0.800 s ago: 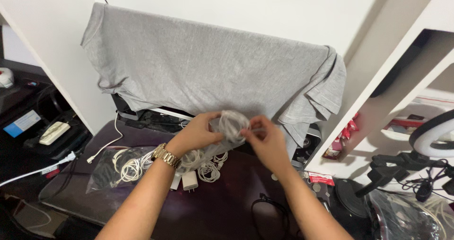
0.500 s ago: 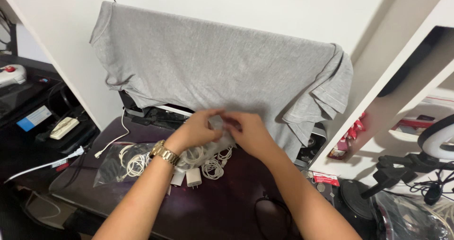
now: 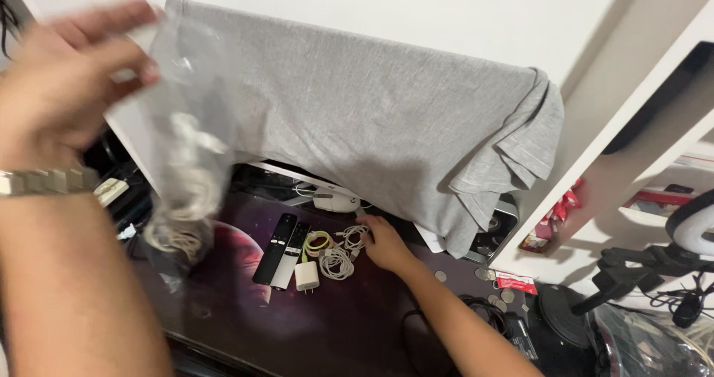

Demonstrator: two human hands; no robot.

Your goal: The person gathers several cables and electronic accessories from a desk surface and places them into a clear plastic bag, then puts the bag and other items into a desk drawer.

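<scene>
While both hands were bunched together at the desk a moment ago, the left hand (image 3: 63, 72) has now swung up and away to the left, pinching the top of a clear plastic bag (image 3: 182, 146) with white cables hanging blurred inside it; that lift suggests the bag is filled and being carried off. With the bag gone, two remote controls, one black (image 3: 274, 248) and one grey (image 3: 291, 254), show side by side near the middle of the dark desk (image 3: 245, 317). The right hand (image 3: 383, 243) has dropped to the desk, fingers curled onto a loose white cable coil (image 3: 341, 256); whether they grip it cannot be told. Just left lie one yellow-green cable (image 3: 315, 241) and one white charger plug (image 3: 306, 276). One white mouse (image 3: 335, 198) sits at the desk's back edge under one grey shirt (image 3: 372, 117) draped above
</scene>
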